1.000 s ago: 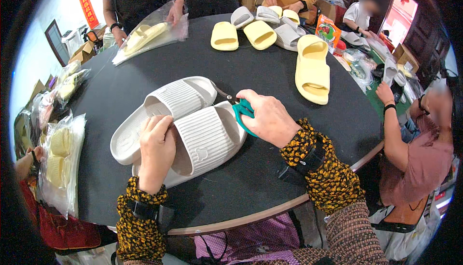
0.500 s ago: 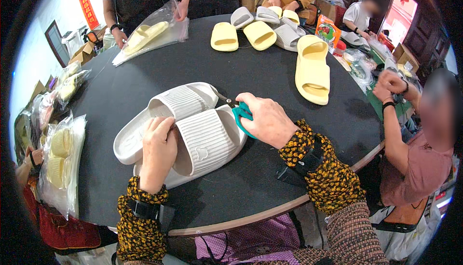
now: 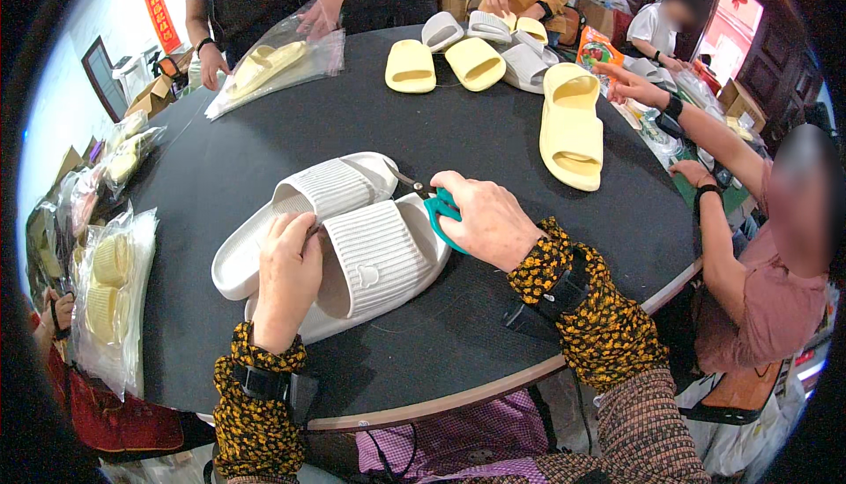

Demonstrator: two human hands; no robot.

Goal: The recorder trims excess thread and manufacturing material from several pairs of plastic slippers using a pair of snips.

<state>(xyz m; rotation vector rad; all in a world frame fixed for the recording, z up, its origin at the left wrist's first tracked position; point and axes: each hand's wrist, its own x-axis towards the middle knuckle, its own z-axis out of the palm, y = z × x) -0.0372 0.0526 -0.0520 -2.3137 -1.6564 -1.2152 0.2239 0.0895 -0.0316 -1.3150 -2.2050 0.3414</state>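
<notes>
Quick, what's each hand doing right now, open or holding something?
Left hand: closed on the light grey slippers.
Right hand: closed around the teal-handled scissors.

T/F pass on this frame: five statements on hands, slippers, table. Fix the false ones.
1. The right hand holds teal-handled scissors. True.
2. The left hand touches the near pale-grey slipper. True.
3. That slipper's strap is smooth. False: it is ribbed.
4. A bagged yellow pair lies at the left edge of the black table. True.
5. Everything loose across the table is yellow. False: grey slippers lie there too.
</notes>
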